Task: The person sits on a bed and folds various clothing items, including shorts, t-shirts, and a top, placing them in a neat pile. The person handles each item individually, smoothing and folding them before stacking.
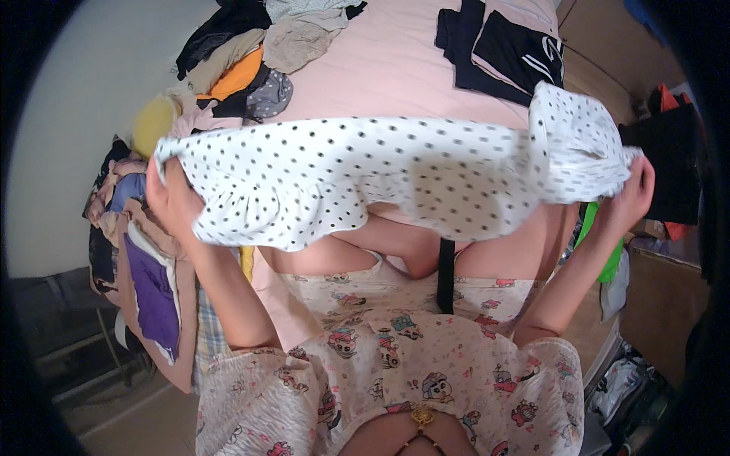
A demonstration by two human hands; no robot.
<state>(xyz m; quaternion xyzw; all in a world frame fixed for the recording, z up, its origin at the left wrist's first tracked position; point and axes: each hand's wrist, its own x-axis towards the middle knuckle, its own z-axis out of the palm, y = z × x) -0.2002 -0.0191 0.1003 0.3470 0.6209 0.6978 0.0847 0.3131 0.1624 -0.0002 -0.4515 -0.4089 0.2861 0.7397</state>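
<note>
A white garment with black polka dots [353, 154] is stretched sideways in the air above my lap. My left hand [171, 194] grips its left end, where gathered, ruffled fabric hangs down. At the other end my right hand [633, 191] holds a bunched part of the same garment, which is folded over and blurred there. Both hands are raised to about the same height. The cloth covers part of my legs and the bed behind it. Its exact kind cannot be told.
On the pink bedsheet [376, 68] lie folded black clothes [516, 51] at the right. A heap with a beige cloth [305, 43] and an orange cloth [236, 74] is at the upper left. A folded purple garment [151, 290] lies left of me. A black strap [446, 279] hangs before my lap.
</note>
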